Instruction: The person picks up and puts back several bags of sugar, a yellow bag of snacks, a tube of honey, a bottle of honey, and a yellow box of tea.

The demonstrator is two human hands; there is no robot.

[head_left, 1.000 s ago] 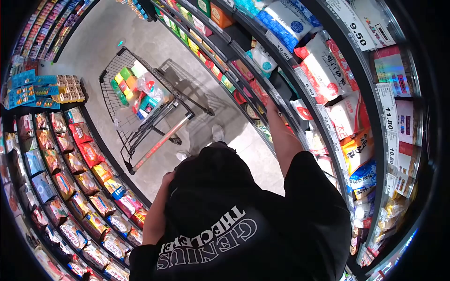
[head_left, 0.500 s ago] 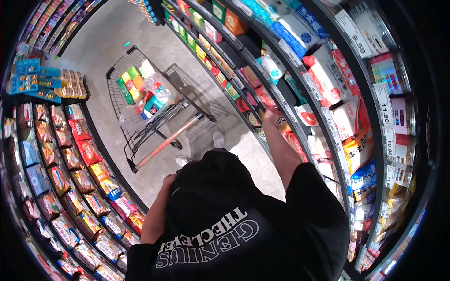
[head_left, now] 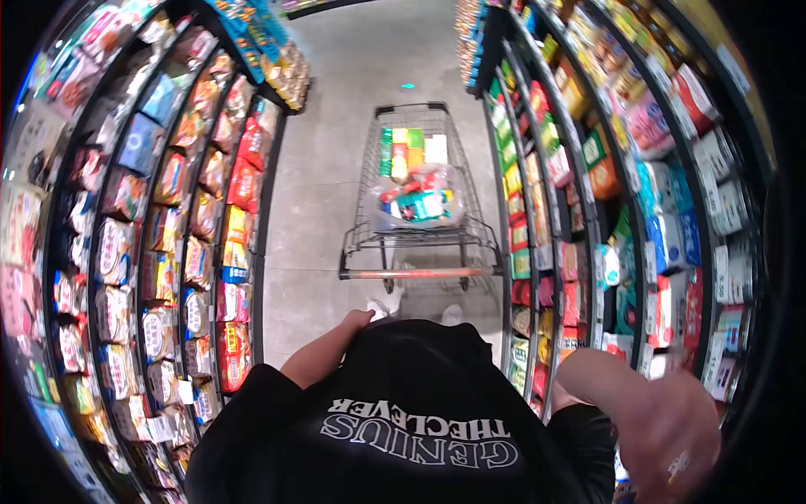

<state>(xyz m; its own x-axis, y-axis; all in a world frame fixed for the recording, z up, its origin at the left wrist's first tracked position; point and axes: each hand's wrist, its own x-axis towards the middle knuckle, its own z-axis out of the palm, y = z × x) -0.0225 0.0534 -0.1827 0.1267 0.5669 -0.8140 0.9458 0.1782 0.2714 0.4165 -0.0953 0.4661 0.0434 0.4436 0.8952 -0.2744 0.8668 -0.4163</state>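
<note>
- Supermarket aisle: bare grey floor (head_left: 319,193) runs straight ahead between two walls of stock.
- Stock on the left shelving (head_left: 263,218) is rows of snack bags (head_left: 172,244), mostly red, orange and white.
- Packs on the right shelving (head_left: 579,181) are small boxes and pouches with price strips along the edges; labels are too small to read.
- Centre of view: shopping cart (head_left: 366,193), square to the person, with its red handle bar (head_left: 420,273) on the near side. Nothing touches it.
- Cart load: a clear plastic bag (head_left: 417,206) of goods toward the near end, coloured boxes (head_left: 409,151) at the far end.
- Low down, the left hand (head_left: 358,318) sits against the front of the black printed T-shirt (head_left: 420,395). The fingers lie together and most of the hand is hidden by the cloth, so I can't tell whether it holds anything.
- Lower right, the right hand (head_left: 667,433) is raised close to the lens beside the right shelving. It's badly blurred and looks loosely curled; I can't tell whether it's open or gripping.
- White shoes (head_left: 384,304) stand just behind the handle bar.
- My read of the step: standing behind the cart, with both hands off the cart and the shelves.
- Taking the handle bar would need both hands forward and down. The right hand has farther to go and would have to clear the shelf edge.
</note>
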